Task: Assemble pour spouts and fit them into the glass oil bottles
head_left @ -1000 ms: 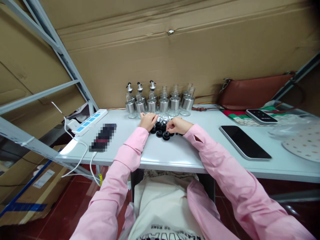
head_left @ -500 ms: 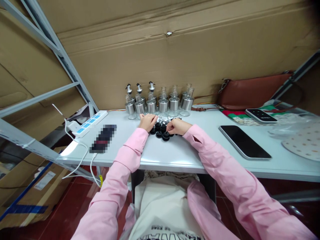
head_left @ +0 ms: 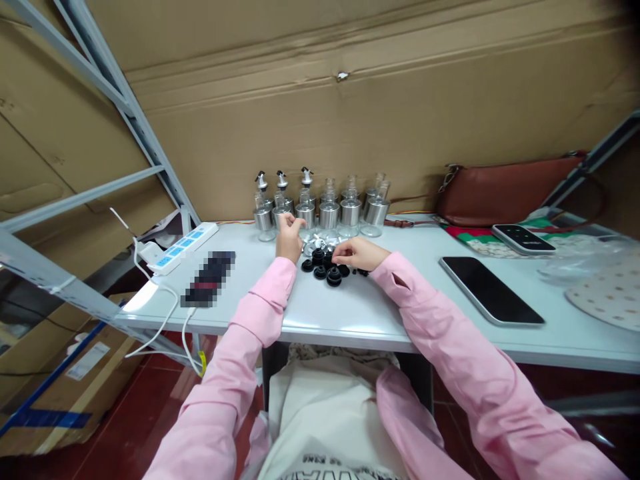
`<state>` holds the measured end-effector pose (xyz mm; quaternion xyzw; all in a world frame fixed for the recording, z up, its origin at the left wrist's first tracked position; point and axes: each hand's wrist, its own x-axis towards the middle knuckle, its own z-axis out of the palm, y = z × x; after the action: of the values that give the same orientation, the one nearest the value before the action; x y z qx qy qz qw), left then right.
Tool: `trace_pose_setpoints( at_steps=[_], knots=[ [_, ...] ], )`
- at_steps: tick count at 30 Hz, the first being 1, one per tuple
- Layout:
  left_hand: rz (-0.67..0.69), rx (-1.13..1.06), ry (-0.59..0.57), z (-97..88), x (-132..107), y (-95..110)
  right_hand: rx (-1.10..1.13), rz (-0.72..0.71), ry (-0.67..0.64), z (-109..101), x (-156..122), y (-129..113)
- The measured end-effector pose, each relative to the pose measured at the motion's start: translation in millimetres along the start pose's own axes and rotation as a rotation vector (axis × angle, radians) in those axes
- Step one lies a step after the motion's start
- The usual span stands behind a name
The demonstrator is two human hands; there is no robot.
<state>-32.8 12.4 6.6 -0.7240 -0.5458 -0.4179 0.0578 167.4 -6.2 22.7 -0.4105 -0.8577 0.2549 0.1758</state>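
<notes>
While both pink sleeves (head_left: 265, 300) reach in over the pale table (head_left: 240, 280), the right hand (head_left: 361, 253) is the one nearer the heap of black stoppers (head_left: 334, 276), coming at it from the right. Its thumb and forefinger are drawn close together above the heap, the tips just beyond the foremost stopper; from where I stand I can't tell whether anything small is pinched between them, or whether they touch the pieces underneath. That foremost stopper sits upright, a squat, stepped round piece whose axis runs straight up from the tabletop, and it lies from those fingertips toward the person's body. The left hand (head_left: 289, 238) is up past the heap's left edge, wrist raised and fingers bent, too blurred for me to say whether they grip something or are free. It is the nearer hand to the glass bottles (head_left: 329, 215), which stand in rows at the back with their long axes upright, and its fingers overlap the front row from this side. Between bottles and stoppers lie some silvery metal pieces (head_left: 325, 245), with one hand to either side, too jumbled to read one by one.
</notes>
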Motion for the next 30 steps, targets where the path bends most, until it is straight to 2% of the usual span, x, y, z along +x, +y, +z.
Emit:
trace_pose_setpoints(
  at_steps=[4,11,16,20,23,27,30],
  knots=[
    [-0.107,0.008,0.131,-4.3,2,-2,0.004,-0.002,0.019,-1,0,-1],
    [-0.184,0.041,0.213,-9.7,0,-1,0.044,-0.018,0.123,-4,-1,-4],
    [-0.167,0.049,0.201,-7.4,0,-6,0.119,-0.03,0.244,-3,1,-7],
    [-0.135,0.009,0.161,-3.8,-1,-11,0.102,-0.01,0.399,-8,11,-16],
    [-0.118,-0.032,0.197,-4.1,-1,-14,0.042,0.001,0.501,-18,24,-21],
    [-0.098,-0.056,0.237,-7.7,0,-18,0.019,0.004,0.573,-26,41,-20],
    [-0.146,-0.076,0.234,-10.5,1,-20,0.032,0.028,0.613,-26,46,-18]
  ],
)
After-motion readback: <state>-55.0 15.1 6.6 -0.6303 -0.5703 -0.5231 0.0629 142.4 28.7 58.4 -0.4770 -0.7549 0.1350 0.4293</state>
